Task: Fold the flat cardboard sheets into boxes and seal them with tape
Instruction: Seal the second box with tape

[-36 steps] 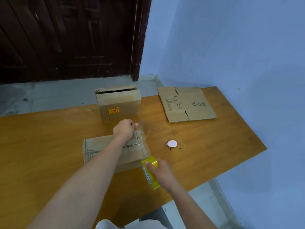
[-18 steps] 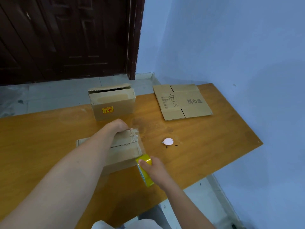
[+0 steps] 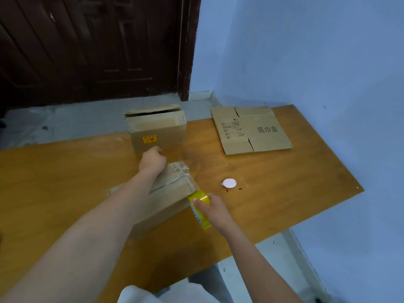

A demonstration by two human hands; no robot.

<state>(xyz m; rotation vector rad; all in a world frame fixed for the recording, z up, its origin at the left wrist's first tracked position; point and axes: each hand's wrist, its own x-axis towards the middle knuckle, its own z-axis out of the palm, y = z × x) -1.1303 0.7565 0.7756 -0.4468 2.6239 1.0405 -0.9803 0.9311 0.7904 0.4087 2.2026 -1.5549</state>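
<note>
Right hand (image 3: 215, 209) grips the yellow tape roll (image 3: 200, 208) against the near right corner of the box (image 3: 172, 193) on the table (image 3: 284, 193), left hand (image 3: 152, 160) curled at the box's far edge, whether pinching tape unclear; flat sheet (image 3: 251, 130) lies well apart.

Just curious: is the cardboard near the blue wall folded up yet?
No, the cardboard sheet still lies flat on the table, its flaps spread.

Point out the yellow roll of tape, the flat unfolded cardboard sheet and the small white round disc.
yellow roll of tape (image 3: 202, 212): head view, outer band.
flat unfolded cardboard sheet (image 3: 260, 131): head view, printed middle panel.
small white round disc (image 3: 229, 183): head view, centre.
</note>
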